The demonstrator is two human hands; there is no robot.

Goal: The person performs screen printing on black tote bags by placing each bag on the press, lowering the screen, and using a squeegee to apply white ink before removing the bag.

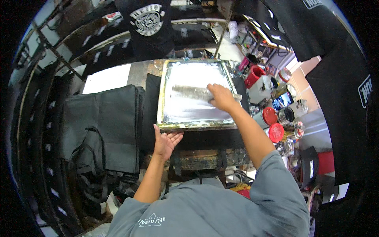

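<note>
A screen printing frame (160, 98) with a white mesh and paint-stained edges lies on a black fabric bag (197, 139) in front of me. My right hand (223, 98) is closed around a squeegee (189, 92), which lies across the mesh and is smeared by motion. Grey-white ink (197, 112) streaks the mesh on its near side. At the frame's near left corner is my left hand (166, 144), palm up with fingers stretched out. Its thumb and fingertips are at the frame's edge; I cannot tell how firmly they touch.
A stack of black bags (102, 126) with hanging handles lies to the left, beside a white sheet (106, 79). Jars with red lids (275, 132), a red container (254, 77) and a lit phone (282, 101) crowd the right. Printed black fabric (148, 23) hangs around.
</note>
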